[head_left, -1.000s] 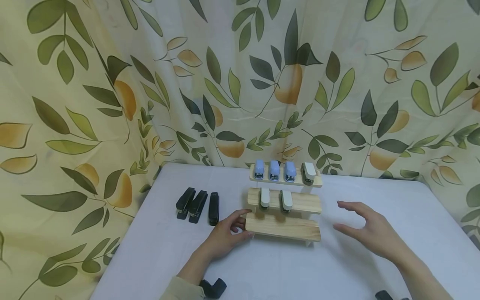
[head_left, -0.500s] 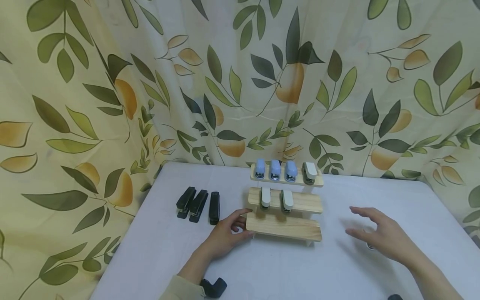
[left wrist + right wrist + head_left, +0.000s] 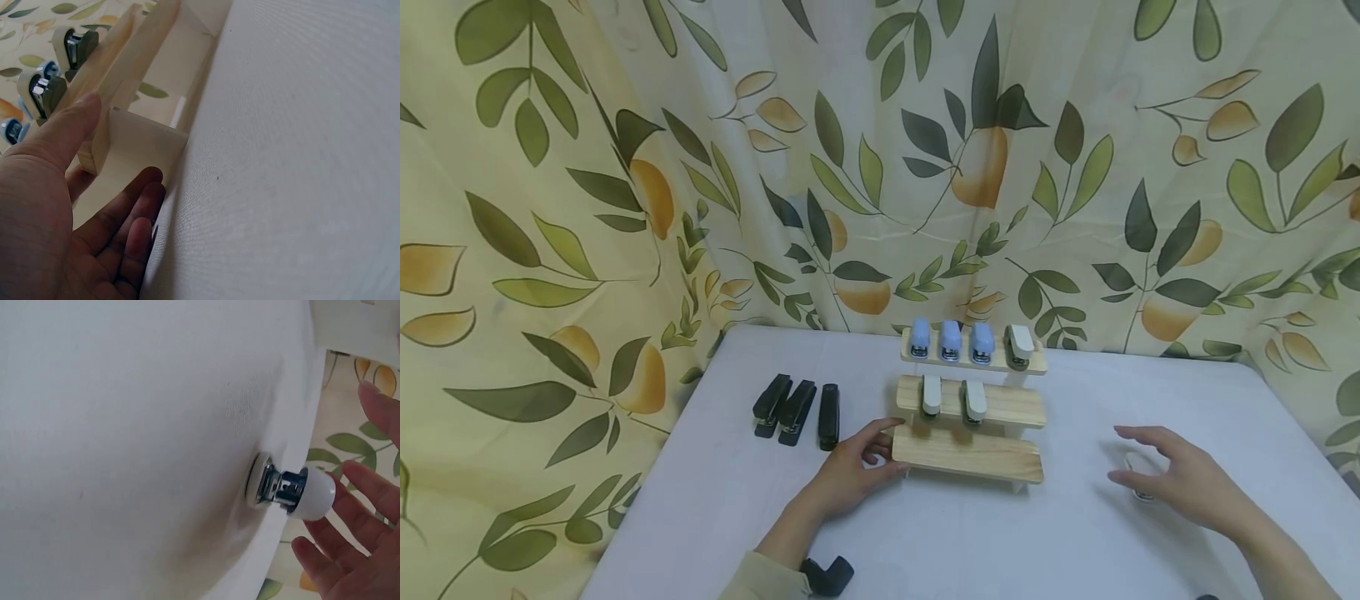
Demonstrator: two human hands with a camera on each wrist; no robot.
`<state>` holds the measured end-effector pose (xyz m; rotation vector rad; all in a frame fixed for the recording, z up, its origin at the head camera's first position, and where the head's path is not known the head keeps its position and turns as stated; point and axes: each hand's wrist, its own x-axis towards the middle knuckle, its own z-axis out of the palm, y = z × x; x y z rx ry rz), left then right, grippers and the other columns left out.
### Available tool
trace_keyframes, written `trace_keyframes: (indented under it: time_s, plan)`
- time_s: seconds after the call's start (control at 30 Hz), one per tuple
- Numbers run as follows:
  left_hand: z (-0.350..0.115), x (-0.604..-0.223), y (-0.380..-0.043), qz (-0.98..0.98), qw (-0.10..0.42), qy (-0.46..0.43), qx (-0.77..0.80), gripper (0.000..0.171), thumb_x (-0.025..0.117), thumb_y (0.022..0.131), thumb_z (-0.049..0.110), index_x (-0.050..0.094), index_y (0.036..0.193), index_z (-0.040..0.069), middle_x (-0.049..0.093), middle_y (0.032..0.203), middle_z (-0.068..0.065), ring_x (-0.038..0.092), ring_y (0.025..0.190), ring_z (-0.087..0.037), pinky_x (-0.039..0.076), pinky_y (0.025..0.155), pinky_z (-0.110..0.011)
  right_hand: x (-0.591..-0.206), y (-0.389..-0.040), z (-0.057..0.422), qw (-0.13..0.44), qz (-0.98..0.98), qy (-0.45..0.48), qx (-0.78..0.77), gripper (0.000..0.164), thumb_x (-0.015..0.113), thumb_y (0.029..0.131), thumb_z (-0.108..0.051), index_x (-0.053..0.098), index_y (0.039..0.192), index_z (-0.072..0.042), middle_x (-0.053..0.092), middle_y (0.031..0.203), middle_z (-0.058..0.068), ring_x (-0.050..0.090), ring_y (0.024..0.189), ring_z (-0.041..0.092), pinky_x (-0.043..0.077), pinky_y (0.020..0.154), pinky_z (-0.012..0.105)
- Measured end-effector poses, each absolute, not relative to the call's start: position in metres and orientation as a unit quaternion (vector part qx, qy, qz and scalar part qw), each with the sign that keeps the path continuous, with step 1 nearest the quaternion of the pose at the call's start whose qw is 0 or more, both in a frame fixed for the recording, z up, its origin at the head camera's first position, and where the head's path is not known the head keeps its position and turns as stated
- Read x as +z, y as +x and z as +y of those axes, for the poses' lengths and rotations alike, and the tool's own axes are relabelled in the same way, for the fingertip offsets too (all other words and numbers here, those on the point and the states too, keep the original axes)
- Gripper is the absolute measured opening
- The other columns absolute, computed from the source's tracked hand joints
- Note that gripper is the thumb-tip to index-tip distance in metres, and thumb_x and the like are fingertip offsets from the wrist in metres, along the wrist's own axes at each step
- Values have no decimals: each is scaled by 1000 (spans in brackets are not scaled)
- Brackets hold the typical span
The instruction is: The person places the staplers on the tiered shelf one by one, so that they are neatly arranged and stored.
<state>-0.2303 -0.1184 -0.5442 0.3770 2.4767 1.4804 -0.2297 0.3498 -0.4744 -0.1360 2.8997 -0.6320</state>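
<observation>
My left hand [image 3: 850, 475] holds the left end of a three-step wooden stand [image 3: 966, 454]. In the left wrist view its thumb lies on the board [image 3: 122, 81], and the other fingers curve beneath beside the white support [image 3: 147, 125]. To the right of the stand, my right hand [image 3: 1195, 479] hovers with fingers spread around a small white stapler [image 3: 315, 494] that stands on the table. Its thumb is apart from the stapler, and the fingers are just behind the stapler's white top. From the head view the hand covers most of this stapler.
Along the stand's top step sit blue staplers [image 3: 950, 342] and a white-topped one [image 3: 1019, 346]. Two pale staplers [image 3: 931, 396] stand on the middle step. Several black staplers [image 3: 796, 412] lie left of the stand on the white table [image 3: 715, 500]. A patterned curtain [image 3: 880, 167] hangs behind.
My right hand has moved rightward and slightly down, away from the stand, to the white stapler. The left hand stays on the stand.
</observation>
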Motion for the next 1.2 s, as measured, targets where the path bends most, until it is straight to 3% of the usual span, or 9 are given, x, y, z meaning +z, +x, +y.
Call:
trace_keyframes:
  time_s: [0.77, 1.2]
  plan:
    - [-117, -543, -230, 847, 120, 118, 505, 63, 77, 91, 50, 48, 146, 50, 67, 120, 14, 61, 107, -11, 49, 96, -35, -480, -228, 377, 107, 969, -56, -215, 89, 82, 85, -48, 47, 149, 1, 41, 151, 39, 41, 128, 66, 41, 93, 77]
    - [-118, -543, -230, 847, 117, 120, 505, 62, 76, 91, 50, 48, 146, 49, 67, 120, 15, 60, 107, -9, 49, 97, -35, -489, -227, 387, 82, 965, -86, -232, 85, 88, 81, -37, 51, 146, 4, 50, 145, 37, 48, 128, 60, 43, 94, 71]
